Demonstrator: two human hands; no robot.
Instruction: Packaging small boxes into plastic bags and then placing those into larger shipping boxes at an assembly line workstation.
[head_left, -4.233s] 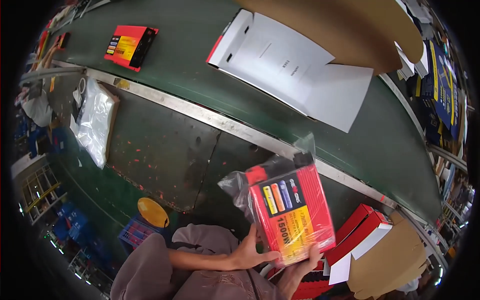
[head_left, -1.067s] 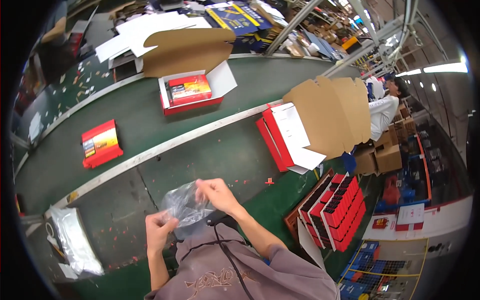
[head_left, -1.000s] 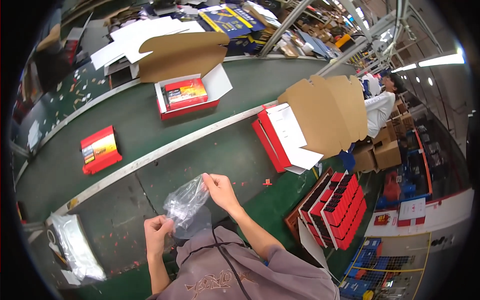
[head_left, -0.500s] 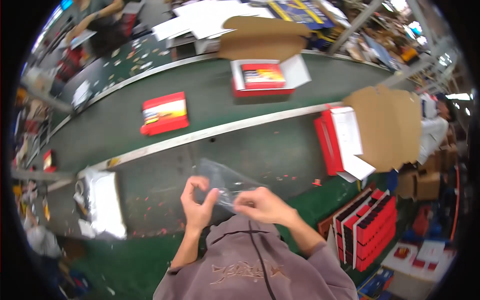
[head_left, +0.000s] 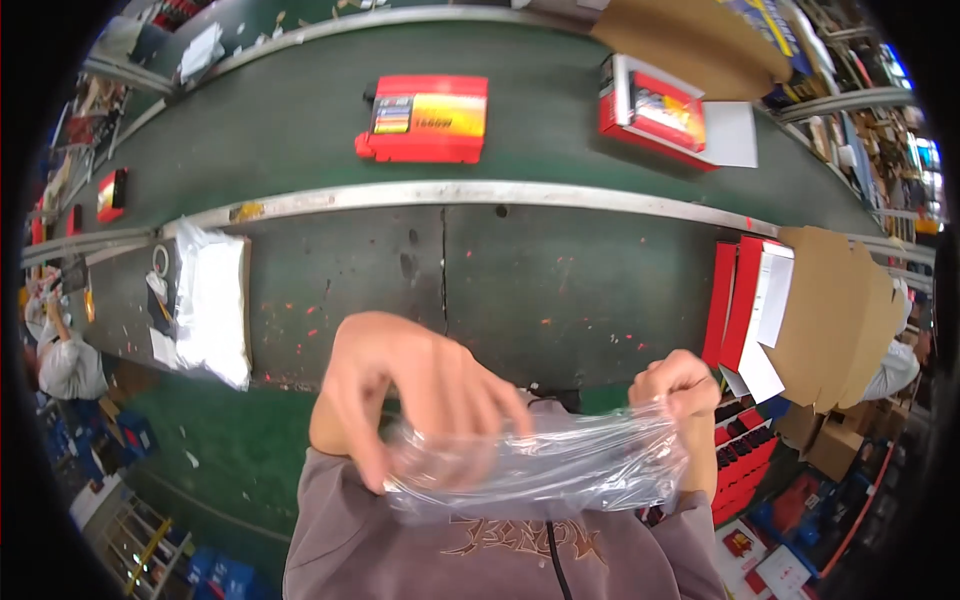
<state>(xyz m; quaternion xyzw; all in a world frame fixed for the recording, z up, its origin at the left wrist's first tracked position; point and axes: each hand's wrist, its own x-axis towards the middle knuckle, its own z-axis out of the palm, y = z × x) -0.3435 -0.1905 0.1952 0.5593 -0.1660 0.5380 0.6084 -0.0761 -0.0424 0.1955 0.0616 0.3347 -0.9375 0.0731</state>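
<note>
Dark, red-flecked worktop (head_left: 570, 290) lies ahead, and before its near edge the crumpled clear plastic bag (head_left: 575, 470), clamped by the bare right hand (head_left: 680, 385), the bare left hand (head_left: 410, 375) spread apart, could tear if overstretched.

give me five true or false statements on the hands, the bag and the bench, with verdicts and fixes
1. The left hand and the right hand are at opposite ends of the clear plastic bag. True.
2. Something red fills the bag. False: nothing red shows inside it.
3. The right hand is spread flat. False: its fingers are curled at the bag's edge.
4. Beyond the metal rail, an open box holds a red device. True.
5. The shiny plastic pack lies at the right end of the bench. False: it lies toward the left end.
</note>
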